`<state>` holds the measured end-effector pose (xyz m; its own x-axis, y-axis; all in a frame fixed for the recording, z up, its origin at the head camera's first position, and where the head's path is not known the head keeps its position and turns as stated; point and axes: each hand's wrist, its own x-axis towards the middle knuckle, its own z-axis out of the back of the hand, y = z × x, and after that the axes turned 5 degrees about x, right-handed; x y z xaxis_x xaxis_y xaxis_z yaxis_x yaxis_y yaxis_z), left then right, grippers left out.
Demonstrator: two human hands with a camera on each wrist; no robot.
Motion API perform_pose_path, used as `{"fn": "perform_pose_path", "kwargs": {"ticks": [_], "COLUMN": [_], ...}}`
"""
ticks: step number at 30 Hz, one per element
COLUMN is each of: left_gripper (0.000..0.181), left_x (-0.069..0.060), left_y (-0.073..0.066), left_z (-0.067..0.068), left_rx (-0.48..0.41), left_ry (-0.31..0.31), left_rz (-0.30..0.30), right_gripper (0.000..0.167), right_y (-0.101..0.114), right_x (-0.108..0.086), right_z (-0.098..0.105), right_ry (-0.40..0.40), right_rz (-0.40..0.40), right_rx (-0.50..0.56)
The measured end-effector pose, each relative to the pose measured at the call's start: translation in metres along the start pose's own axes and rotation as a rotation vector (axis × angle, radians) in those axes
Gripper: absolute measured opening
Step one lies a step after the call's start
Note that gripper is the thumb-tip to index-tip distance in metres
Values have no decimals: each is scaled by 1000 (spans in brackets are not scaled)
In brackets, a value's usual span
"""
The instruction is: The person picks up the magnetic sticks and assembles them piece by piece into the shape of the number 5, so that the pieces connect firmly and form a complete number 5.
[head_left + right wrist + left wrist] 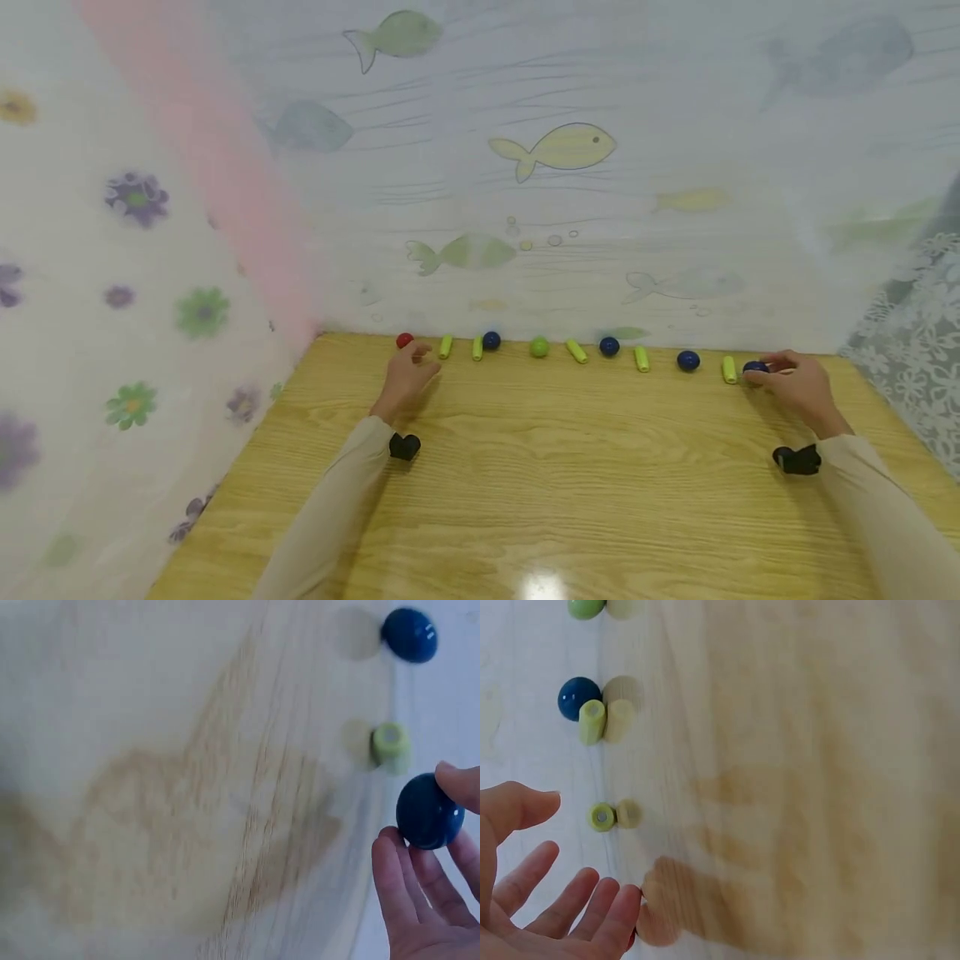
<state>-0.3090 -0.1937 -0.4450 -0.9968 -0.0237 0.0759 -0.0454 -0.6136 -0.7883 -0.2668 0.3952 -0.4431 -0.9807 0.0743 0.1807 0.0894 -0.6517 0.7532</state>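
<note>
Near the right end of a row of small things, my right hand (801,387) pinches a glossy dark blue ball (429,811), slightly egg-shaped, between thumb and fingers. Just left of it stands a yellow-green cylinder (730,370) with a hole or recess in its end. My left hand (408,379) is at the row's left end, thumb and fingers spread apart, with nothing between them. Behind its fingers is a red ball (404,340), mostly hidden in the left wrist view. Another yellow-green cylinder (602,817) lies just beyond the left fingertips.
Along the back edge of the wooden table (525,467) lie more yellow-green cylinders (576,351), a green ball (539,347) and blue balls (687,361). A curtain with fish prints (573,147) hangs behind; a flowered curtain (137,198) is left, white lace (930,350) right.
</note>
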Motion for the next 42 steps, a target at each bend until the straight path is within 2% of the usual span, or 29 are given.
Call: {"fn": "perform_pose_path", "kwargs": {"ticks": [4, 12, 20, 26, 35, 42], "left_gripper": [40, 41, 37, 35, 30, 23], "left_x": [10, 23, 35, 40, 45, 43], "left_y": [-5, -5, -7, -9, -7, -11], "left_z": [-4, -13, -18, -26, -34, -31], "left_rx": [-30, -50, -1, -42, 20, 46], "left_ry": [-22, -17, -48, -75, -140, -175], "left_rz": [13, 63, 45, 55, 40, 0], "right_gripper": [52, 38, 36, 31, 32, 36], "right_y": [11, 41, 68, 85, 103, 110], "right_x": [-12, -42, -66, -78, -84, -86], "right_z": [3, -2, -35, -66, -113, -137], "right_ry": [3, 94, 233, 334, 463, 538], "right_rz": [-17, 81, 131, 166, 180, 213], "right_rx": [97, 263, 355, 449, 554, 584]}}
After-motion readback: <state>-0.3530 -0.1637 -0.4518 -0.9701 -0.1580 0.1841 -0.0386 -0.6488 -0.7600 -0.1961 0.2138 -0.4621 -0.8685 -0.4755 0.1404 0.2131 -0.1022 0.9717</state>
